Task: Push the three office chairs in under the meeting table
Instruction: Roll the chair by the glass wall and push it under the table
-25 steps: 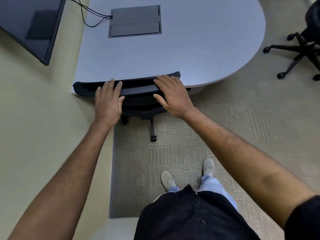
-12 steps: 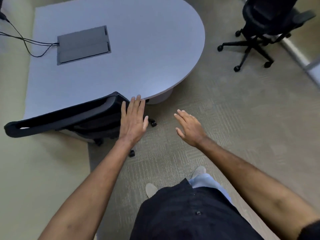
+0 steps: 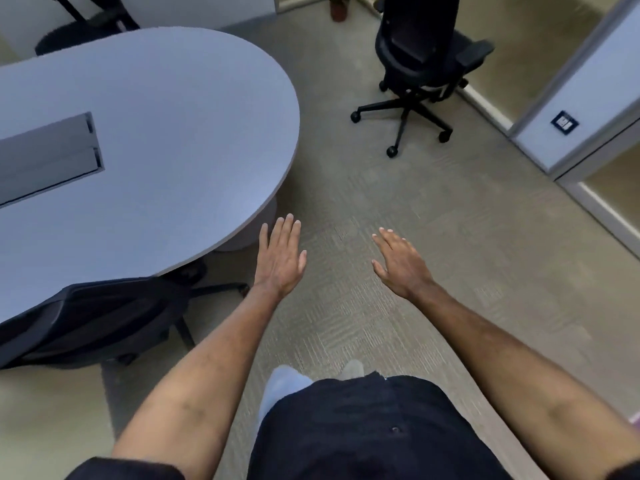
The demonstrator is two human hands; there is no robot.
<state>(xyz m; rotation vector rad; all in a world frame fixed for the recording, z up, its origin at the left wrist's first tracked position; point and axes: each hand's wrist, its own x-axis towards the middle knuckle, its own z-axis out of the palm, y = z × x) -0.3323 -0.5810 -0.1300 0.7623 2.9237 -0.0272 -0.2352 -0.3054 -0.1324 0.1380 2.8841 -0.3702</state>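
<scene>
One office chair (image 3: 100, 317) sits tucked under the near edge of the worktop (image 3: 166, 140). I see a second chair (image 3: 420, 57) standing out on the carpet (image 3: 398, 209), well apart from the worktop, and a third chair (image 3: 83, 26) beyond the far edge. My left hand (image 3: 280, 259) and right hand (image 3: 401, 263) hover flat, fingers spread, holding nothing.

place: office meeting room | table: grey meeting table (image 3: 166, 133) with rounded end — a lidded cable box (image 3: 48, 157) set into its top | seating: black swivel chairs on castors (image 3: 419, 64) | floor: low-pile grey carpet (image 3: 450, 237) | walls: frosted glass partition (image 3: 540, 39) — small blue sign (image 3: 564, 122)
</scene>
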